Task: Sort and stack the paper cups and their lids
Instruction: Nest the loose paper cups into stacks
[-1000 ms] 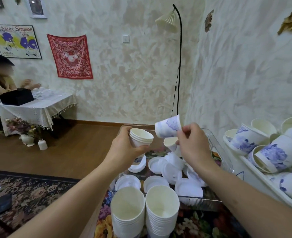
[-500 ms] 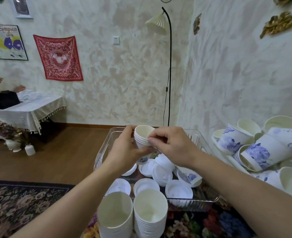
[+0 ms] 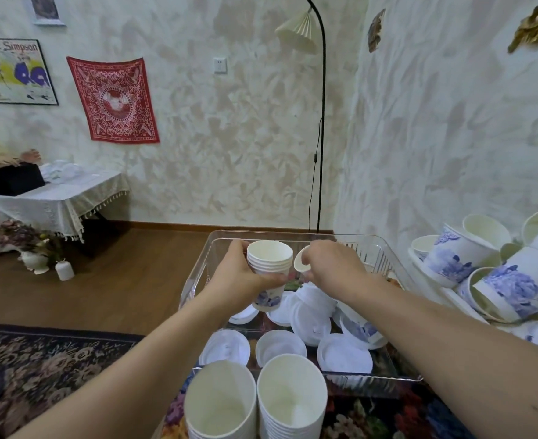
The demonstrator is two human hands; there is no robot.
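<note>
The left hand [image 3: 239,277] grips a cup stack [image 3: 269,270]. Just beside it, the right hand [image 3: 331,267] pinches one tilted cup [image 3: 302,264]. Lids [image 3: 312,324] lie below both hands.

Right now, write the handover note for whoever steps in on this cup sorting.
Left hand grips a stack of small cups above the clear tray.
Right hand pinches one more small cup, tilted, beside the stack.
Done: two stacks of large cups stand at the near edge.
Left: nest the held cup; gather the loose lids and a cup lying in the tray; sort the jumbled floral cups on the right.
</note>
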